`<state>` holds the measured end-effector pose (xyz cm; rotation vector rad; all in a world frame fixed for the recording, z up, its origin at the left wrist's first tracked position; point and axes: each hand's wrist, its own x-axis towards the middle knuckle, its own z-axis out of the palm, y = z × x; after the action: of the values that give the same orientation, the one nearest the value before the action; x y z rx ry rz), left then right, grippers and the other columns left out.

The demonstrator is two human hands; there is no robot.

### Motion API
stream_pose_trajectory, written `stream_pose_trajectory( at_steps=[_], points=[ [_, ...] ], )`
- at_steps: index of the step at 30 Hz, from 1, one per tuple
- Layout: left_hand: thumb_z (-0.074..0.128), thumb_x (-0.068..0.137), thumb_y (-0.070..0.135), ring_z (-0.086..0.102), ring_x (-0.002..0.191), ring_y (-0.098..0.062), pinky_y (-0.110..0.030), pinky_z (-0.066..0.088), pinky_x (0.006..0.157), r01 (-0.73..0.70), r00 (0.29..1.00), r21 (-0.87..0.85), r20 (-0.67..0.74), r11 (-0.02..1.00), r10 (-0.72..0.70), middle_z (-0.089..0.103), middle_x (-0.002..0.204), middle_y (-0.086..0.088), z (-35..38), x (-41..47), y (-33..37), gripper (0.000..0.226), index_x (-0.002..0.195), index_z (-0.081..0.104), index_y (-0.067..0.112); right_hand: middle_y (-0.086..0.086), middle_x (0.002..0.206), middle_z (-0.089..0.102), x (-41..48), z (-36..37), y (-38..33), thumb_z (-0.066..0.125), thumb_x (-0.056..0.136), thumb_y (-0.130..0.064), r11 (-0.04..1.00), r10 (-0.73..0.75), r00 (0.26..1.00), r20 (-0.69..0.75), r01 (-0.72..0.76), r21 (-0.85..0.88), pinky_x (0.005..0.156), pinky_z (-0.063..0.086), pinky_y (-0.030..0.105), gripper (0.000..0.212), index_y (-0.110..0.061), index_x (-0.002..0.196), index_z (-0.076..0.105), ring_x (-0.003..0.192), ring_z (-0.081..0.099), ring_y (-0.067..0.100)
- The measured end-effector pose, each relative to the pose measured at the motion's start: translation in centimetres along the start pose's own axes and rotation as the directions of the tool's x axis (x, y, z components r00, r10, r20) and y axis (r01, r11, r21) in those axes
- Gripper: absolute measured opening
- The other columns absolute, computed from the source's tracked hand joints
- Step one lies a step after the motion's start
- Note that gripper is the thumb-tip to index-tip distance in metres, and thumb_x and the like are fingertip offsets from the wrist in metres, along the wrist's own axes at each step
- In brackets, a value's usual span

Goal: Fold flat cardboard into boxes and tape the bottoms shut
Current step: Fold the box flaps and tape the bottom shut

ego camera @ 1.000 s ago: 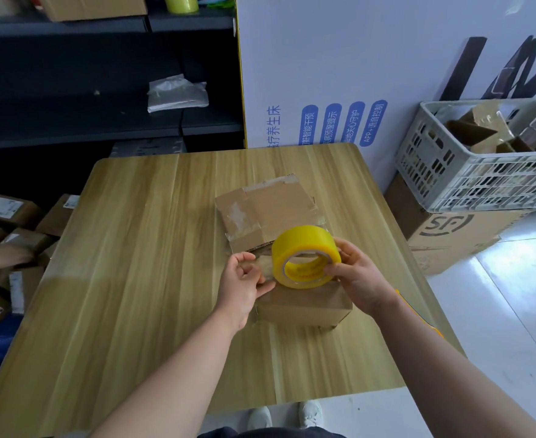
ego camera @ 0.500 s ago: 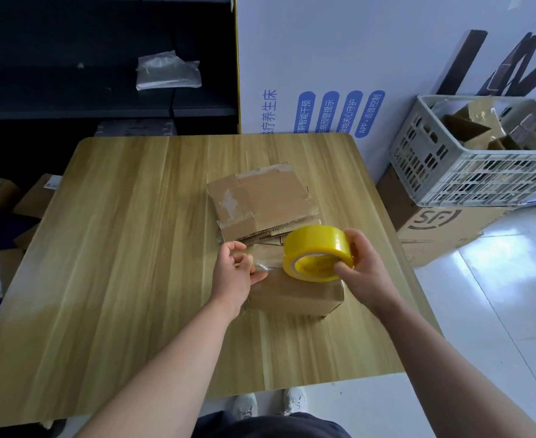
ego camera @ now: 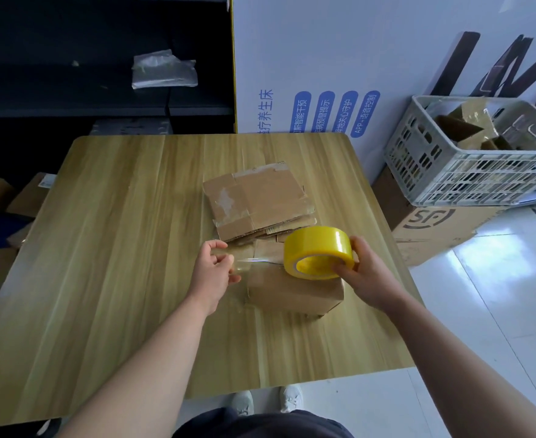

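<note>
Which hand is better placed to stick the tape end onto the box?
Left, probably: the left hand pinches the tape end right beside the box, while the right hand grips the tape roll.

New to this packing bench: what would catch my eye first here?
The bright yellow roll of tape stands out, held by the right hand over the small brown cardboard box on the wooden table. The left hand pinches the clear strip pulled from it; flattened brown cardboard lies just behind the box.

Both forearms reach forward, left hand (ego camera: pixel 214 270) pinching the tape end (ego camera: pixel 255 263), right hand (ego camera: pixel 367 273) gripping the tape roll (ego camera: pixel 318 245).
</note>
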<state>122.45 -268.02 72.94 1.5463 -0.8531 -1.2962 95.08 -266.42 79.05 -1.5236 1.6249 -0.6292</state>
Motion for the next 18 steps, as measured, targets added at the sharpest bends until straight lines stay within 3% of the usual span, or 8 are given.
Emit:
stream_pose_trajectory(
  at_steps=[3,10,18],
  points=[
    [0.052,0.094,0.002,0.049,0.069,-0.014,-0.031,0.054,0.062,-0.047,0.999,0.048,0.003,0.998,0.047,0.050,0.087,-0.005,-0.8,0.3,-0.1,0.020,0.105,0.049,0.018,-0.001,0.097,0.052,0.0,0.1,0.3,0.060,0.092,-0.015,0.993,-0.014,1.000,0.018,0.016,-0.118,0.064,0.040,0.021,0.040,-0.019,0.125,0.037,0.082,0.051,0.014],
    [0.054,0.094,0.005,0.050,0.072,-0.014,-0.030,0.054,0.059,-0.113,0.993,0.103,0.039,0.988,0.109,0.050,0.087,-0.002,0.2,0.3,-0.1,0.017,0.102,0.050,0.019,0.000,0.096,0.053,-0.3,0.3,0.4,0.058,0.093,-0.015,0.994,0.020,1.000,0.009,-0.019,-0.105,0.074,0.046,0.036,0.040,-0.019,0.126,0.037,0.088,0.054,0.022],
    [0.055,0.095,0.009,0.055,0.078,-0.015,-0.034,0.056,0.062,-0.097,0.995,0.200,0.018,0.975,0.095,0.056,0.092,-0.003,1.0,0.8,-1.1,0.012,0.102,0.052,0.019,-0.005,0.091,0.049,-0.1,0.4,0.4,0.057,0.092,-0.015,0.993,0.048,0.998,0.042,-0.043,-0.114,0.063,0.039,0.026,0.034,-0.026,0.115,0.034,0.079,0.048,0.014]
  ],
)
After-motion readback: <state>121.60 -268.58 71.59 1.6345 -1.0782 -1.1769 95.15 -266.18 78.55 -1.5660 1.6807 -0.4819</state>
